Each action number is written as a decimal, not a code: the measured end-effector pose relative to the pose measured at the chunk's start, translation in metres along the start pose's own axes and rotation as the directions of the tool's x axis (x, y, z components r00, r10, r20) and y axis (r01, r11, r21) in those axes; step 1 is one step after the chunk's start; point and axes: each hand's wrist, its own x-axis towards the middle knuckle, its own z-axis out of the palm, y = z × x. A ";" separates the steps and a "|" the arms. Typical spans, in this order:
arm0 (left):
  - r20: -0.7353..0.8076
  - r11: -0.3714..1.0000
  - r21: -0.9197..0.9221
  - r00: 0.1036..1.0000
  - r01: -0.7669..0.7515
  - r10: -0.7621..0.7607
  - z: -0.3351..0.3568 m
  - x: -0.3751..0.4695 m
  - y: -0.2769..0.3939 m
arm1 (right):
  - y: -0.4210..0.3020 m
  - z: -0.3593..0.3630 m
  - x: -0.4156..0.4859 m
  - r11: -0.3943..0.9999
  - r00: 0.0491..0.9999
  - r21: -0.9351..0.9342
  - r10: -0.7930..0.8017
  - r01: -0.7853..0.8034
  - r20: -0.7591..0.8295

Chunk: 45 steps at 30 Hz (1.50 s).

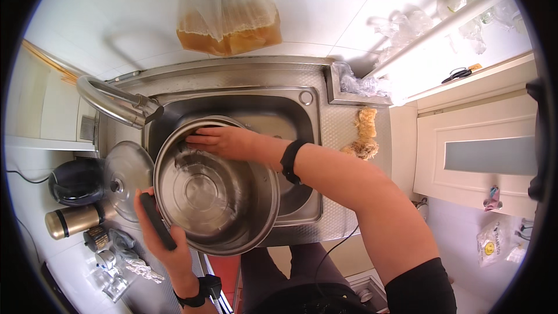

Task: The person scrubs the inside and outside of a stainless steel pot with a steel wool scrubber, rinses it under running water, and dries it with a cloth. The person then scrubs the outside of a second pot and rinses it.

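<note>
A large stainless steel pot [257, 183] is held over the front left of the metal sink [283, 117], its opening facing up at me. What looks like some water glistens on its bottom. My left hand [168, 244] grips the pot's black side handle [157, 221]. My right hand [222, 141] reaches inside, its fingers extended along the upper inner wall. Whether anything is under those fingers is hidden. Left of the pot lies a round pot lid [130, 174] with a dark knob. The curved faucet [117, 107] ends just above the pot's far rim.
A loofah [367, 124] lies on the ribbed drainboard right of the sink. Plastic bags fill a metal trough [359, 98]. A bag of brownish contents [229, 35] hangs behind. At left stand a black appliance [76, 182] and a gold thermos [72, 221].
</note>
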 end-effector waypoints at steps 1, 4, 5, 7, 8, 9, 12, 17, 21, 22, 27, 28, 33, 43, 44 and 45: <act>0.002 1.000 0.013 1.000 0.008 -0.008 -0.002 0.000 -0.001 | -0.011 -0.001 0.001 0.999 0.998 -0.010 0.047 -0.046 0.051; -0.012 1.000 0.012 1.000 0.017 -0.017 -0.004 -0.002 -0.007 | -0.051 -0.027 -0.012 0.971 0.809 0.163 0.049 -0.177 0.586; -0.023 1.000 0.000 1.000 0.019 -0.019 -0.003 -0.003 -0.010 | -0.065 -0.041 -0.018 0.953 0.796 0.170 0.102 -0.250 0.597; -0.045 1.000 -0.003 0.999 0.028 -0.028 -0.002 -0.007 -0.013 | -0.092 -0.067 -0.020 0.890 0.640 0.316 -0.037 -0.328 0.768; -0.056 1.000 0.001 0.998 0.028 -0.028 -0.001 -0.008 -0.014 | -0.104 -0.077 -0.019 0.850 0.541 0.401 -0.172 -0.340 0.823; -0.072 0.999 -0.007 0.997 0.039 -0.040 0.000 -0.009 -0.015 | -0.115 -0.083 -0.008 0.689 0.395 0.466 -0.275 -0.554 0.877; -0.080 0.994 0.111 0.996 -0.017 0.026 0.002 -0.007 -0.015 | -0.125 -0.083 0.038 0.058 0.618 0.785 -0.583 -0.616 0.528; -0.010 0.996 0.088 1.000 -0.013 0.014 0.000 -0.007 -0.007 | -0.084 -0.084 0.126 -0.980 0.749 -0.156 -0.010 0.125 0.662; 0.000 0.990 0.142 1.000 -0.014 0.014 0.000 -0.012 -0.001 | -0.020 -0.048 0.096 -0.677 0.263 -0.018 0.261 0.736 0.929; 0.005 0.990 0.144 1.000 -0.005 0.005 0.000 -0.013 0.000 | -0.018 -0.042 0.078 -0.569 0.206 -0.025 0.257 0.822 0.944; 0.034 0.994 0.104 0.999 0.020 -0.024 -0.003 -0.014 0.002 | -0.028 -0.032 0.045 -0.390 0.085 0.005 0.213 0.921 0.973; 0.037 0.994 0.103 0.998 0.042 -0.046 -0.004 -0.014 0.002 | -0.030 -0.038 0.054 -0.406 0.042 0.064 0.246 0.912 0.968; 0.031 0.987 0.156 0.999 0.033 -0.038 -0.007 -0.012 -0.004 | -0.053 -0.112 0.111 -0.831 0.321 0.302 0.478 0.467 0.818; -0.007 0.987 0.154 0.999 0.042 -0.041 -0.011 -0.019 -0.004 | -0.060 -0.125 0.117 -0.793 0.321 0.452 0.589 0.409 0.742; -0.012 0.985 0.169 0.999 0.043 -0.041 -0.011 -0.019 -0.005 | -0.058 -0.122 0.117 -0.820 0.349 0.395 0.544 0.415 0.763; -0.016 0.983 0.180 0.999 0.041 -0.039 -0.011 -0.019 -0.005 | -0.061 -0.125 0.118 -0.822 0.346 0.384 0.537 0.421 0.770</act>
